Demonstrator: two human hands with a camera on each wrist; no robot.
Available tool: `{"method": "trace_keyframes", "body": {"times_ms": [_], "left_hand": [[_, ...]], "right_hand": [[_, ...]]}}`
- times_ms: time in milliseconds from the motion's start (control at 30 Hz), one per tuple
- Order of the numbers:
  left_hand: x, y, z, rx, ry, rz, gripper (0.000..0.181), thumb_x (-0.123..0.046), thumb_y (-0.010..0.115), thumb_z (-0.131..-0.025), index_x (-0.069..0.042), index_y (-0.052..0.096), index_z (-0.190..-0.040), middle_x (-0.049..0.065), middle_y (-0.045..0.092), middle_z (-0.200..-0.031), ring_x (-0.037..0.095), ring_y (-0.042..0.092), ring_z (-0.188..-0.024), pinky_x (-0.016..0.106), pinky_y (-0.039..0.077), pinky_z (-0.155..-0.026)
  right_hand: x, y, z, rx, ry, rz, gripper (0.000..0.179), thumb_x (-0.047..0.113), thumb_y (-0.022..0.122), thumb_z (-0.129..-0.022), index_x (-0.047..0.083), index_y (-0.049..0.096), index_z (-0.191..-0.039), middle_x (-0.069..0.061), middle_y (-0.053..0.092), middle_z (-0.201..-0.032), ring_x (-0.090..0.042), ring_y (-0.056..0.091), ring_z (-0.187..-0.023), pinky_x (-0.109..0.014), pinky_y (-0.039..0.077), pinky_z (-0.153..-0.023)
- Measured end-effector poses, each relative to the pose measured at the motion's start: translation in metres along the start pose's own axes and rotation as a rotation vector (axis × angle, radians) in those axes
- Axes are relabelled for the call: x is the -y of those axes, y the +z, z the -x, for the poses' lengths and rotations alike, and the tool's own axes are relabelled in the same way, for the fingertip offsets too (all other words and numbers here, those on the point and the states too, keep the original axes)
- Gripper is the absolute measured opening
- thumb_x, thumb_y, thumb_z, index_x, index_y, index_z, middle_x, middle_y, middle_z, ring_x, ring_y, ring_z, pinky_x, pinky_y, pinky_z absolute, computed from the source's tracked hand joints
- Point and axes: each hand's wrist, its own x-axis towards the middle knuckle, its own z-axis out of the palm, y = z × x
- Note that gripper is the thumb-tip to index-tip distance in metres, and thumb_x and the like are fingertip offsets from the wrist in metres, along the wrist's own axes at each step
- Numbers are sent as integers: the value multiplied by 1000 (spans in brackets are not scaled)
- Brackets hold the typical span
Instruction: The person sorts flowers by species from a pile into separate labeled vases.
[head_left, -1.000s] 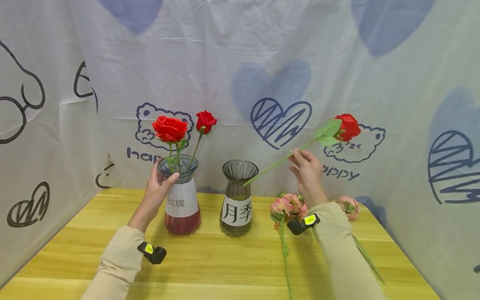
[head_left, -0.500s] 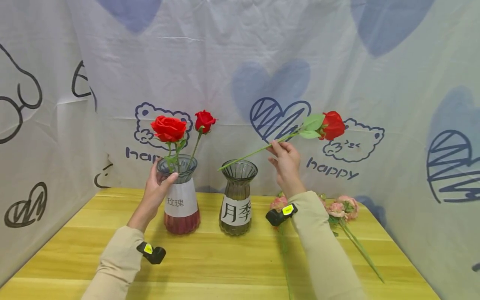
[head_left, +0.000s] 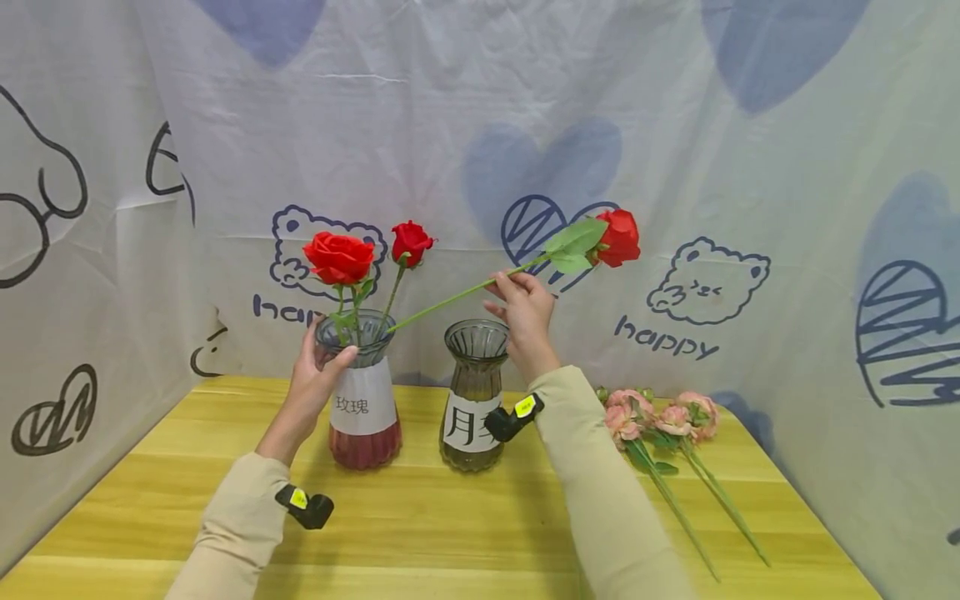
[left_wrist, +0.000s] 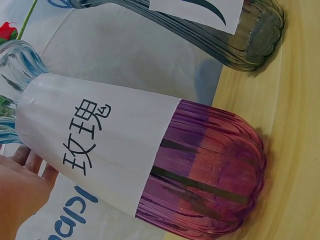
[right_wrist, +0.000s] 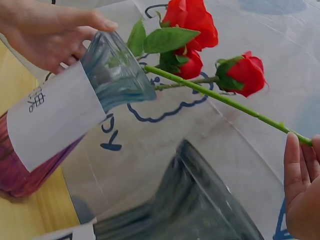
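My left hand (head_left: 311, 387) grips the neck of a ribbed glass vase (head_left: 365, 450), blue at the rim and pink at the base, with a white paper label. In it stand red roses, one with a wide bloom (head_left: 339, 257) and another with a smaller bloom (head_left: 412, 242). My right hand (head_left: 527, 321) pinches the green stem of another red rose (head_left: 618, 238), bloom up to the right. The stem's lower end (right_wrist: 150, 69) is right at the vase's rim in the right wrist view. Below my right hand is a smoky grey glass vase (head_left: 472, 379), also labelled.
Pink flowers (head_left: 627, 415) lie on the right of the wooden table (head_left: 420, 533), their stems toward the front edge. A white cloth (head_left: 480, 75) printed with hearts and bears hangs behind and along both sides.
My right hand has carried the red rose leftward past the grey vase, bringing its stem end to the pink-based vase's rim. My left hand stays on that vase.
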Motion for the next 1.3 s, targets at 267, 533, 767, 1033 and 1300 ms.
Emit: {"method": "trace_keyframes", "body": {"times_ms": [267,533,767,1033,1300], "left_hand": [[0,0,-1,-4,8,9,85,-31,57,-94,-18,-1,-156,17,19,-157,32,22,-142,49,19,-113],[1,1,-2,2,26,13,86,-30,57,-94,-18,-1,-156,17,19,-157,32,23,-141,50,20,-113],[1,0,-2,-4,19,10,86,-31,57,-94,-18,-1,-156,17,18,-158,33,22,-141,50,20,-112],[2,-1,1,-9,7,21,85,-31,56,-95,-17,-1,-156,19,20,-156,33,24,-140,49,21,-112],[1,1,-1,2,18,26,84,-30,56,-95,-18,0,-156,20,21,-155,33,24,-140,49,21,-112]], "right_hand": [[-4,21,3,41,19,0,30,-1,59,-93,-13,53,-120,-29,60,-118,-14,65,-81,-24,56,-63],[-8,38,9,116,-82,207,23,6,57,-97,-11,58,-113,-23,66,-107,-25,68,-91,-26,56,-64],[-14,58,18,276,-219,421,22,9,53,-99,-10,61,-107,-24,68,-101,-29,68,-85,-25,55,-56],[-21,81,32,499,-200,688,28,17,48,-103,-5,64,-110,-14,68,-94,-26,68,-80,-25,53,-54],[-28,85,39,523,-146,663,25,17,54,-100,-1,59,-116,-11,68,-92,-22,69,-77,-29,55,-57]]}}
